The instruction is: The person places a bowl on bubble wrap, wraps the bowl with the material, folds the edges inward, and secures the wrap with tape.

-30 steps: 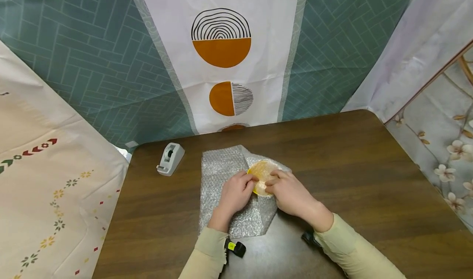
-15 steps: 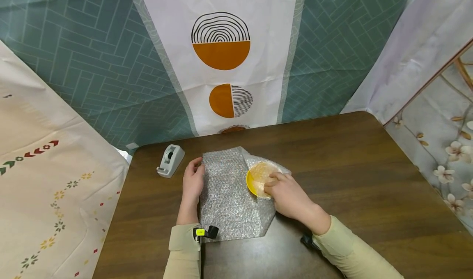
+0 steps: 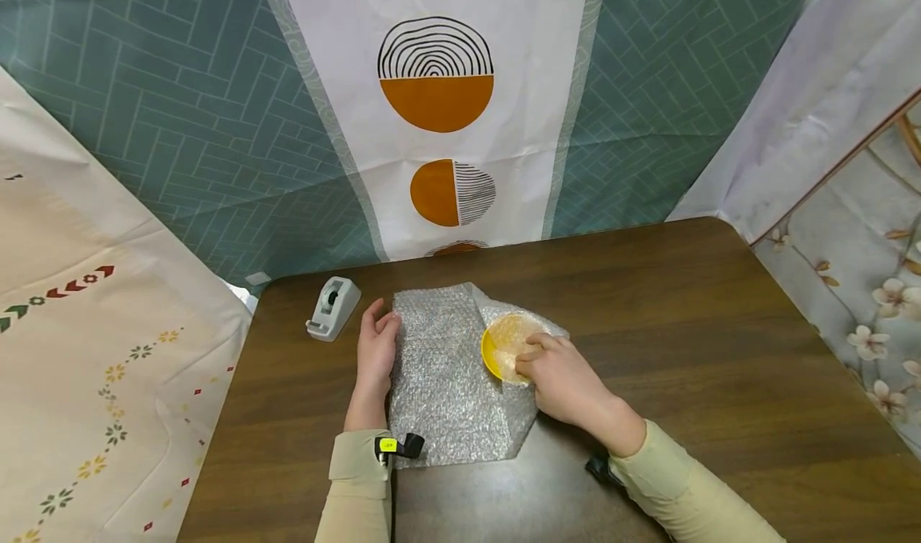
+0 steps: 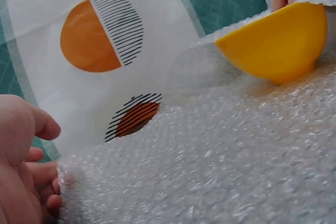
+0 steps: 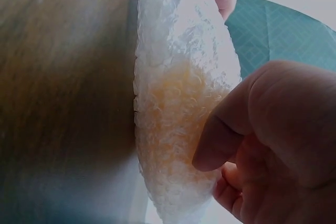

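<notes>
A yellow bowl [image 3: 490, 354] sits on a sheet of bubble wrap [image 3: 446, 395], and one corner of the sheet is folded up over its right side and into it. My right hand [image 3: 568, 379] holds the bowl's wrapped right side, fingers over the rim and thumb against the outside of the wrap. At the sheet's left edge is my left hand [image 3: 376, 347]. In the left wrist view its fingertips meet the wrap's edge [image 4: 68, 182], while the thumb stands apart above. The bowl's bare yellow side [image 4: 278, 40] faces that camera.
A white tape dispenser [image 3: 333, 309] stands near the table's back left corner, beyond my left hand. The brown wooden table [image 3: 669, 311] extends to the right. Patterned cloth [image 3: 288, 127] hangs behind its back edge.
My left hand has let go of the bowl's left rim and moved left to the sheet's left edge. The right hand stays at the bowl.
</notes>
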Demonstrator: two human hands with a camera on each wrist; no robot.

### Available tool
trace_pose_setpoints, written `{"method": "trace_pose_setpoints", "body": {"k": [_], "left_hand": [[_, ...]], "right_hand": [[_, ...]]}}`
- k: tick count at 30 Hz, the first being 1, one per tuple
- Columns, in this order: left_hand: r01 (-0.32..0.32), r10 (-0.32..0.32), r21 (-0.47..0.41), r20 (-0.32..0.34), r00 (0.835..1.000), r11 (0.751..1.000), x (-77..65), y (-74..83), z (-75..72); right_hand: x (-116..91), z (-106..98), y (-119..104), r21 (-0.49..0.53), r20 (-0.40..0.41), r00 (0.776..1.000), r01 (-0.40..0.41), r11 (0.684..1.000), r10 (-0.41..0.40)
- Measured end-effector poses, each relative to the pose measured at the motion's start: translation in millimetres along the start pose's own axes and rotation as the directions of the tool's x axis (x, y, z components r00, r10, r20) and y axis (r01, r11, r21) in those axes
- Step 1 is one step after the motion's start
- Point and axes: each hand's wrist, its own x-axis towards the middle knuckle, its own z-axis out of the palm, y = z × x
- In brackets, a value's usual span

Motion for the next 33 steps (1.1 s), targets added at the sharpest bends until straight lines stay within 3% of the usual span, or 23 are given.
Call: {"method": "trace_pose_setpoints", "body": {"k": [11, 18, 21, 27, 33], "left_hand": [[-0.15, 0.148, -0.04, -0.059, 0.987, 0.988, -5.5, 11.3, 12.0], [-0.171, 0.179, 0.108, -0.076, 0.981, 0.979, -8.5, 14.4, 21.9], [-0.174, 0.185, 0.131, -0.079, 0.98, 0.976, -10.4, 14.9, 23.3], [-0.219, 0.225, 0.101, -0.048, 0.973, 0.97, -13.1, 20.0, 23.0], [-0.275, 0.275, -0.011, 0.0, 0.961, 0.961, -17.1, 29.7, 23.6]], "right_hand": [[1, 0, 0, 0.012, 0.002, 1.0, 0.001, 1.0, -0.001], [1, 1, 0, 0.007, 0.003, 1.0, 0.001, 1.0, -0.001], [1, 1, 0, 0.007, 0.005, 1.0, -0.001, 1.0, 0.001], [1, 1, -1, 0.017, 0.016, 1.0, -0.016, 1.0, 0.016], [0, 0, -2, 0.017, 0.02, 0.999, -0.026, 1.0, 0.026]]}}
